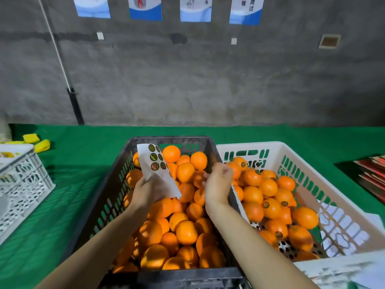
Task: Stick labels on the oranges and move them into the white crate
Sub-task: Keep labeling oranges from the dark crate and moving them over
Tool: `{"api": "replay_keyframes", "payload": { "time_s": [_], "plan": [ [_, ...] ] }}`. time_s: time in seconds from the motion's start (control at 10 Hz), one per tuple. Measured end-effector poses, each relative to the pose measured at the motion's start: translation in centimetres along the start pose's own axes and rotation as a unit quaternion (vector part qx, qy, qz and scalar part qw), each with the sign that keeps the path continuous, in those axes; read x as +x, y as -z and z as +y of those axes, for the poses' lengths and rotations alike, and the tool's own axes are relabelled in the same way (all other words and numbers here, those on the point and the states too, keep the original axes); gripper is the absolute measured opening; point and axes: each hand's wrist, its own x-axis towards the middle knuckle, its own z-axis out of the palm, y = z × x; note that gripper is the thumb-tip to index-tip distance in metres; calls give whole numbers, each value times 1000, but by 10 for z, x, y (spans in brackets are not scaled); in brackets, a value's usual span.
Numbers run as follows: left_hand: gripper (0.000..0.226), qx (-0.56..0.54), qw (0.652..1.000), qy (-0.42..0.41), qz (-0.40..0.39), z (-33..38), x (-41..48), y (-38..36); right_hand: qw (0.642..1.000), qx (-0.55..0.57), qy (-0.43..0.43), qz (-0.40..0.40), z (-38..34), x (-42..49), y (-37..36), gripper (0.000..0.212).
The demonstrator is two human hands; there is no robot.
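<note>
A black crate [100,205] in the middle is full of unlabelled oranges [186,232]. To its right stands the white crate [291,151], holding several oranges [270,208] with dark round labels. My left hand [145,192] grips the lower part of a white label sheet [153,163], which has several round labels near its top, above the black crate. My right hand [218,180] hovers over the black crate's right rim with its fingers curled and blurred. Its palm side is hidden, so I cannot see whether it holds anything.
The crates sit on a green cloth table [62,184]. A white lattice basket [20,184] is at the left edge, with yellow pieces [41,144] behind it. Red flat boxes [373,176] are stacked at the far right. White sheets [337,217] line the white crate's right wall. A grey wall stands behind.
</note>
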Motion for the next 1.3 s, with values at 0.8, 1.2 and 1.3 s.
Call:
{"api": "replay_keyframes", "payload": {
  "time_s": [0.8,1.2,1.3],
  "plan": [
    [28,36,998,40,31,14,-8,-4,917,-212,135,-309,32,-24,-12,24],
    [18,83,995,7,58,10,4,3,921,-112,-22,-372,29,-25,-15,18],
    [13,53,997,19,57,11,0,2,937,-129,18,-323,32,-24,-17,21]
  ]
}}
